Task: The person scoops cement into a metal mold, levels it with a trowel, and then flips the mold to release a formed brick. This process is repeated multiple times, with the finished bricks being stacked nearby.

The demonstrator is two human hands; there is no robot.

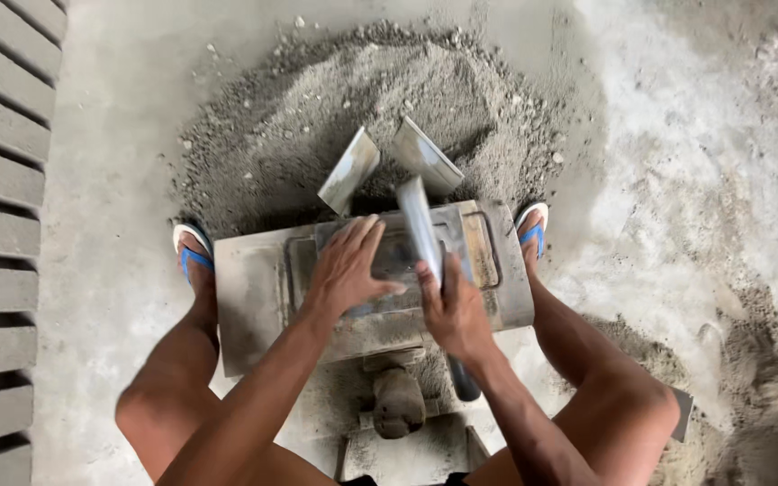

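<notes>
The left hand point(346, 270) is lying flat and unclenched on the metal mould point(254, 297) between the sandalled feet, while the right hand point(454, 310) is grasping a metal scoop point(418, 225) over it, before the grey sand heap point(362, 108).

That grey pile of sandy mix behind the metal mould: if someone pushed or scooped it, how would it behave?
The grey pile would probably crumble and flow rather than move as one piece; it looks loose and granular, with small lumps scattered at its edges. It likely feels heavy for a scoopful, judging by its cement-like look. It has already slumped against the metal mould, so pushing would probably spread it sideways.
</notes>
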